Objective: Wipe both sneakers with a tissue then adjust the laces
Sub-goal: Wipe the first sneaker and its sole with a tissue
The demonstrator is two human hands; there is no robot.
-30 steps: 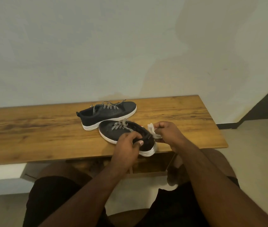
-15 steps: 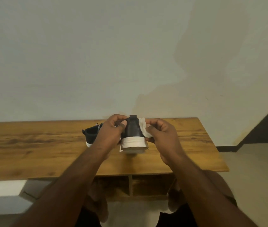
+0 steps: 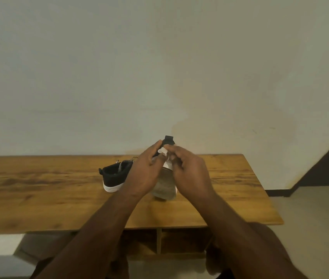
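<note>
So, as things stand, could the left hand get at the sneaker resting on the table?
Probably yes, once freed: the left hand grips the raised sneaker, while the other sneaker sits on the table just to its left, nothing between.

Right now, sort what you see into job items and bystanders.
Job items:
- held sneaker, tipped sole toward the camera
- white tissue
- second sneaker on the table, with striped laces
- left hand and right hand, both on the held sneaker

Bystanders:
- wooden table
- wall
- tiled floor
</note>
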